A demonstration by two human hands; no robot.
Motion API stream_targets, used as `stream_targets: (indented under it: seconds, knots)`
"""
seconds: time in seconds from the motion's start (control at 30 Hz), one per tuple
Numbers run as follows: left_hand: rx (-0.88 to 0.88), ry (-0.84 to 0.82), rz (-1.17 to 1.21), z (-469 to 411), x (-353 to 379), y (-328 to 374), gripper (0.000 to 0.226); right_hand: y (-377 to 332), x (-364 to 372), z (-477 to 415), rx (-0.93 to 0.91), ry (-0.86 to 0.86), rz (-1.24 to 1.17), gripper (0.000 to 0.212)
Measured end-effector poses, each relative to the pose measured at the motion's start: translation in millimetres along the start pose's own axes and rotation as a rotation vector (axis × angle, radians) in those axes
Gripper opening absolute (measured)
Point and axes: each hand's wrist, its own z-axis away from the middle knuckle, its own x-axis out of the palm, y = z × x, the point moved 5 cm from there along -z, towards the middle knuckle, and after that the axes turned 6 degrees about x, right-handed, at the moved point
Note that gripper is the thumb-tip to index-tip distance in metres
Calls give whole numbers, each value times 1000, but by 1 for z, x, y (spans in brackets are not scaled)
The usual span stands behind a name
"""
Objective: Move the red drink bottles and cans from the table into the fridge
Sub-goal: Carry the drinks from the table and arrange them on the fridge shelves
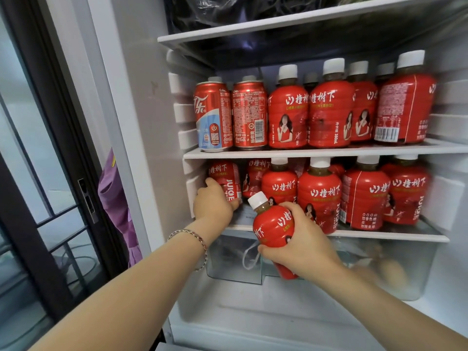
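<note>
Our left grip (215, 202) curls round a red-sleeved plastic juice bottle (228, 179) at the left end of the lower white fridge shelf (379, 235); our right grip (301, 239) clasps a ribbed red plastic bottle with a white screw cap (272, 226), tilted, on the near side of that shelf. We judge it best to push the first far back, then stand the second upright in the gap. Glossy sleeves look slippery.

Single wide-angle camera worn on the head, close in and facing straight into the open fridge (152, 122), tilted slightly down. Its middle shelf (329, 152) crosses mid-frame. The left hand (214, 205) and right hand (301, 239) enter from the bottom edge, and a glazed door (30, 160) fills the left side.
</note>
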Motion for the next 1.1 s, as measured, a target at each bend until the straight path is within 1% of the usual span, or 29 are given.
stream_targets:
  seconds: [0.1,0.2,0.3,0.37,0.5,0.6,0.7,0.73,0.87,1.0,1.1]
  knots:
    - [-71,-45,63,-7,3,4,78,0,0,-1,3,-12,-10,81]
    - [-188,-68,285,-15,10,8,87,-1,1,-1,15,-18,-27,81]
    - [-306,-38,479,-23,19,5,95,1,1,-1,19,-15,-35,82]
    - [-374,-5,500,-24,24,2,97,2,1,0,22,-14,-48,82]
    - [-446,-5,401,-22,38,6,92,2,1,-2,29,-12,-52,82]
    - [-444,36,395,-24,44,6,90,3,1,-1,39,-17,-44,82]
    - [-441,79,349,-22,47,4,98,3,1,0,40,-4,-53,84]
    - [-431,94,333,-21,46,3,98,2,0,0,41,-4,-56,83]
    - [-323,104,341,-21,40,-4,80,1,0,0,52,-15,-82,79]
    - [-178,133,309,-10,32,-2,74,0,1,2,63,10,-104,83]
    - [-143,168,309,-2,28,-2,71,1,1,3,58,32,-114,85]
